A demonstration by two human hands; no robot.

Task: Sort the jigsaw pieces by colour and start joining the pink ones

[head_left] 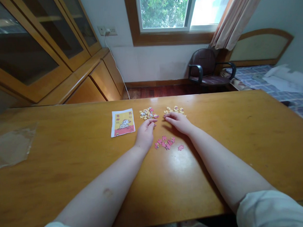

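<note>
My left hand [145, 132] rests on the table just in front of a mixed pile of jigsaw pieces [146, 113] in yellow, white and pink. Its fingers are stretched to the right with the thumb apart, and I see nothing in them. Opposite it, my right hand [179, 121] hovers with loosely bent fingers at the near edge of a pile of mostly yellow jigsaw pieces [175, 109]; no piece shows in it. Nearer to me, between my forearms, lies a group of pink jigsaw pieces [164, 143], with one pink piece [180, 148] a little apart on the right.
A picture sheet [123, 122] showing a white animal on yellow and pink lies left of my left hand. A clear plastic bag [13, 146] is at the table's left end. Beyond the wooden table [242, 123] stand a brown armchair [206, 66], a bed and a glass-door cabinet.
</note>
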